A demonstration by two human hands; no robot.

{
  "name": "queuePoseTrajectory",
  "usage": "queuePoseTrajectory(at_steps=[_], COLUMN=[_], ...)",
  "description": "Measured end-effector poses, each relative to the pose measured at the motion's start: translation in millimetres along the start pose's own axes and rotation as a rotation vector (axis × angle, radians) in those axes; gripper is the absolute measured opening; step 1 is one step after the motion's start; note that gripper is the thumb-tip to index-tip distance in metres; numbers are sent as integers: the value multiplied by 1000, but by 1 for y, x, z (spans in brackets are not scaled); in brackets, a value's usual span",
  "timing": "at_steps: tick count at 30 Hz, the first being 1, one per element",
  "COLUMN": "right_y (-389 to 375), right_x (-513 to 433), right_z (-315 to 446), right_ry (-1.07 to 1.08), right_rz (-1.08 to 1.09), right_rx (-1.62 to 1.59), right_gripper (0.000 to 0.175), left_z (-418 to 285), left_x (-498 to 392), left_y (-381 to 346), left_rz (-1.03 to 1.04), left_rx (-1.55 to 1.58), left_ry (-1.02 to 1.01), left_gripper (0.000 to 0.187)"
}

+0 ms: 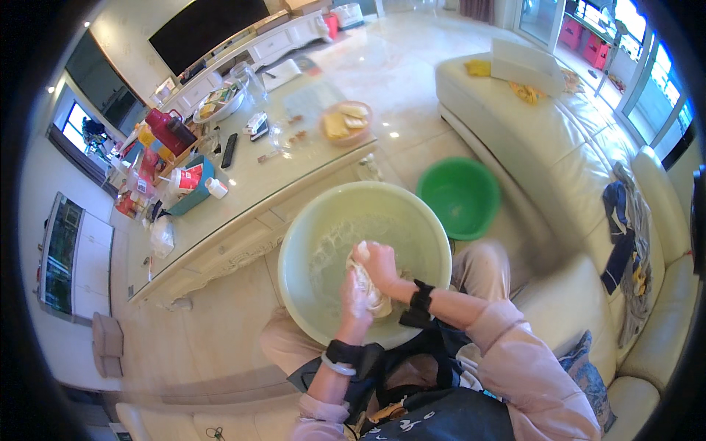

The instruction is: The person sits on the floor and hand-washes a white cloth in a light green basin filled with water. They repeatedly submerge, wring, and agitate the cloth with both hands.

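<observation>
A large pale green basin (298, 259) with soapy water (345, 231) rests between my knees. Over the water, a wet, bunched cream cloth (379, 306) is held in both of my hands. My right hand (379, 265) is closed in a fist around its upper end. Against the cloth's left side, my left hand (354, 295) grips lower down, with suds on the skin. The cloth's lower end hangs near the water, and I cannot tell whether it touches. Fingers hide part of the cloth.
A green basin (459, 198) stands on the floor just beyond my right knee. To the left runs a glass-topped coffee table (248, 193) bearing a pink plate (346, 124), a remote control (229, 150) and a teal bin (193, 187). A cream leather sofa (551, 132) borders the right side.
</observation>
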State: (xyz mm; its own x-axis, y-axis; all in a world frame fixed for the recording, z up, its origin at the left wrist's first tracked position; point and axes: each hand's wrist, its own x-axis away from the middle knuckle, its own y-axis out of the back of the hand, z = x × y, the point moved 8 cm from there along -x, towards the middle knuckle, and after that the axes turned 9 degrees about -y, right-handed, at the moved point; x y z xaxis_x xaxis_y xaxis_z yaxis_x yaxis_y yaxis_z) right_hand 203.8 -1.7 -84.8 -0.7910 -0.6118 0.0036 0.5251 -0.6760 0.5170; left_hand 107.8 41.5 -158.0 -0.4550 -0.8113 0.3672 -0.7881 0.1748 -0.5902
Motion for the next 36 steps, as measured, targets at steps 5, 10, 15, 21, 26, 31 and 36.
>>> queuePoseTrajectory(at_steps=[5,10,15,21,26,31,36], right_y=[2,-5,-11,5,10,-27,15], right_x=[9,14,-10,-45,-24,17,-3], right_z=[31,21,-16,-46,6,24,7], right_ry=[420,329,188,-213,43,595,226], right_rz=[0,-35,156,961,816,312,-37], right_rx=[94,164,-3,-826,-712,298,-213], right_gripper=[24,22,17,25,36,13,13], left_z=[-16,-6,-24,-69,-35,1,-1], left_x=[3,0,1,14,-8,-19,2], left_y=[-11,-14,-9,-14,4,5,-1], left_rz=[108,98,85,222,238,381,126], left_rx=[-319,3,-82,-133,-123,-461,11], left_ry=[-136,-36,-38,-71,-22,-21,-97], left_gripper=[22,26,30,41,40,36,31])
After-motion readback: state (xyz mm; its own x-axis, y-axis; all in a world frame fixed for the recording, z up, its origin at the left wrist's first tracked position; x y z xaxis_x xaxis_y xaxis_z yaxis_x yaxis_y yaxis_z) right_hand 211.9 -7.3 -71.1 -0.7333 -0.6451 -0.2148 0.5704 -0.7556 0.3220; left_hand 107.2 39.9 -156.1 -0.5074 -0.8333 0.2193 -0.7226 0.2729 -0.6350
